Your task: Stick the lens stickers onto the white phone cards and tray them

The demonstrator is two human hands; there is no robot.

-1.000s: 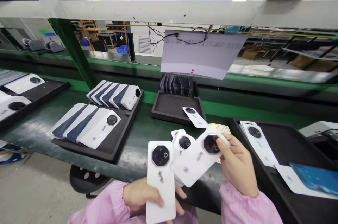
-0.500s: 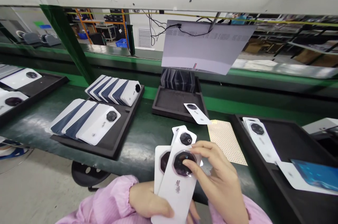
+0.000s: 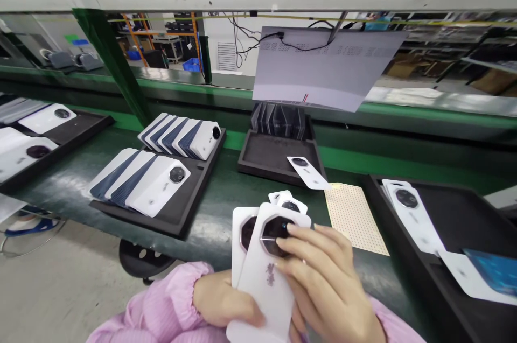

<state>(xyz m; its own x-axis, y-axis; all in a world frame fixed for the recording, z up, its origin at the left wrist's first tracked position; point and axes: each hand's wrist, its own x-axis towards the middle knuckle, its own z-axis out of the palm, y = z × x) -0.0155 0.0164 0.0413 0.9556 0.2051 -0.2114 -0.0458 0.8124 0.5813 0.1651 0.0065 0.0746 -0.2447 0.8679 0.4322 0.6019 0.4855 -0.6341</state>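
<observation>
My left hand (image 3: 232, 302) grips two overlapping white phone back covers at their lower ends, thumb on top. The front phone back cover (image 3: 258, 300) has dark lettering and a dark octagonal camera piece (image 3: 271, 235) near its top. Beneath it, the second phone back cover (image 3: 238, 267) shows part of a similar octagon. My right hand (image 3: 327, 278) lies over the front cover, fingers stretched out and fingertips touching the octagonal piece. Its thumb is hidden. Just behind them, more white phone back covers (image 3: 285, 198) lie on the bench.
A black tray (image 3: 183, 219) with fanned covers stands left, another black tray (image 3: 258, 162) at the back. A single cover (image 3: 309, 173) leans over its corner. A dotted sticker sheet (image 3: 355, 219) lies right, beside a tray (image 3: 452, 203) with covers. A grey panel (image 3: 323, 71) hangs above.
My right thumb and finger were pinching the octagonal piece below a round camera. Now that piece covers the camera area and my right fingers lie flat across it. The view has shifted slightly left.
</observation>
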